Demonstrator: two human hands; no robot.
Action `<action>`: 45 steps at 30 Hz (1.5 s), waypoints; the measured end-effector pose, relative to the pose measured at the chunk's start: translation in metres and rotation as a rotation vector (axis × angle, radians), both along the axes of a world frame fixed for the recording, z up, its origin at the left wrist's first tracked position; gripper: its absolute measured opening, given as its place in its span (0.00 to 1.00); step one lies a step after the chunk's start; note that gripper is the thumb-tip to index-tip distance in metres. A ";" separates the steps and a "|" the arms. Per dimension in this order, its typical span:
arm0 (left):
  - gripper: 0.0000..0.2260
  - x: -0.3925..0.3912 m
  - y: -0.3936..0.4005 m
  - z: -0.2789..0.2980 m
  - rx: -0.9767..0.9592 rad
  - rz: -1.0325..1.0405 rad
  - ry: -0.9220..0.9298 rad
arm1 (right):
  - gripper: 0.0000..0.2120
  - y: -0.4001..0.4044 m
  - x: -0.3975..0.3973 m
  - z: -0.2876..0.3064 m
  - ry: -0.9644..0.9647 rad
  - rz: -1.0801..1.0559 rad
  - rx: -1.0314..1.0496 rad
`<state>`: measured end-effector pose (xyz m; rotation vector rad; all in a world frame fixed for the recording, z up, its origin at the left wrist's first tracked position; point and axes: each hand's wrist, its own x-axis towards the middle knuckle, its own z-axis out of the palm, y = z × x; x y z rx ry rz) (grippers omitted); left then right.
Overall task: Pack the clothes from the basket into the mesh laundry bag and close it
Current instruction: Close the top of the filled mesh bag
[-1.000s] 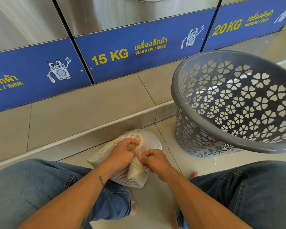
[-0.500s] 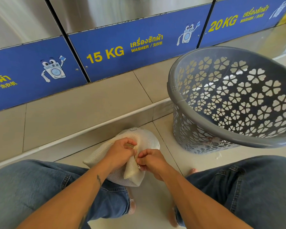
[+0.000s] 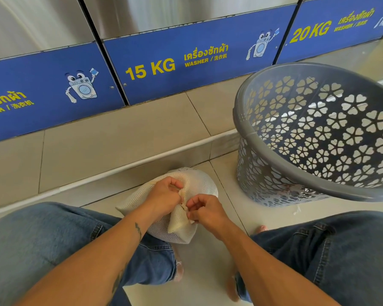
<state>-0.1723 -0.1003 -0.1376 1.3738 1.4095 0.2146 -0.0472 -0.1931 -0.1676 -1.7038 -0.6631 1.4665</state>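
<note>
A stuffed cream mesh laundry bag (image 3: 199, 182) lies on the tiled floor between my knees. My left hand (image 3: 164, 195) grips the gathered neck of the bag from the left. My right hand (image 3: 205, 209) pinches the bag's mouth or cord right beside it; the fingers hide the closure itself. To the right stands the grey plastic basket (image 3: 248, 138) with flower-shaped cut-outs, tilted toward me. No clothes show inside it.
A raised tiled step (image 3: 119, 138) runs across just behind the bag, under blue-panelled washing machines (image 3: 186, 58) marked 15 KG and 20 KG. My jeans-clad knees (image 3: 53, 239) flank the bag. A scrap of white fluff (image 3: 296, 210) lies on the floor by the basket.
Both hands have stayed on the bag's neck, with small finger movements; my right hand has shifted slightly lower. The view has drifted a little; the basket has not moved.
</note>
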 end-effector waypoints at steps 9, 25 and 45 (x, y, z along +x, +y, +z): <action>0.14 -0.004 0.000 -0.004 0.044 -0.021 -0.046 | 0.15 0.001 -0.013 0.001 -0.096 -0.013 0.134; 0.17 -0.004 0.002 -0.007 0.006 -0.168 -0.070 | 0.12 0.002 -0.005 -0.011 -0.335 0.062 0.158; 0.24 -0.003 0.006 -0.003 -0.181 -0.036 -0.029 | 0.09 -0.003 -0.006 -0.003 -0.441 0.112 0.188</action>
